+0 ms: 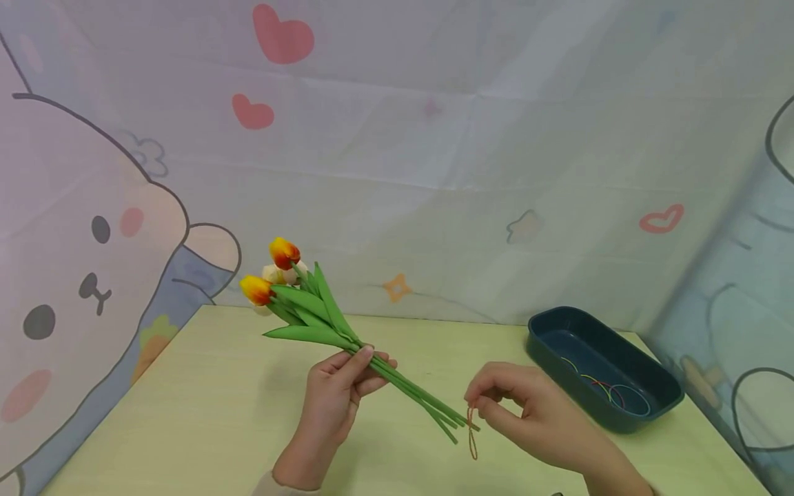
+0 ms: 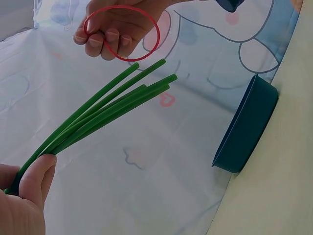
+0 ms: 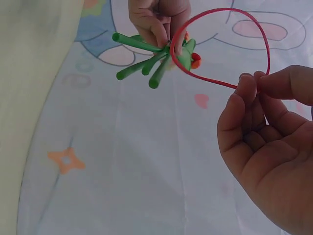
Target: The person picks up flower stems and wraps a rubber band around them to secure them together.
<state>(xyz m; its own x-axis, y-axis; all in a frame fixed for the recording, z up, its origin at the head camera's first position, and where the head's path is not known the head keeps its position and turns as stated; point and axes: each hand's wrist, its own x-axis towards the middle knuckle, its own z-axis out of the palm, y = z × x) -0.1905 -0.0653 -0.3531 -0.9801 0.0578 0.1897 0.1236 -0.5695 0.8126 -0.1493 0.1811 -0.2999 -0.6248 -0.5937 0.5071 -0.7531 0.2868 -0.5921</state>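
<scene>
A bunch of artificial tulips [image 1: 316,310] with orange-yellow and whitish blooms is held over the table, blooms to the upper left. My left hand [image 1: 335,393] grips its green stems, thumb across them. The cut stem ends [image 2: 146,83] fan out slightly toward the right hand. Between thumb and fingertips, my right hand [image 1: 533,410] pinches a thin red rubber band [image 3: 220,10], which forms an open loop. In the head view the band hangs close by the stem ends; the left wrist view shows it just beyond them, not around them.
A dark blue-green basin [image 1: 604,365] stands on the right of the pale table [image 1: 205,393]. Several thin coloured bands [image 1: 614,394] lie inside it. Behind the table hangs a printed cloth [image 1: 397,172] with hearts and a cartoon animal.
</scene>
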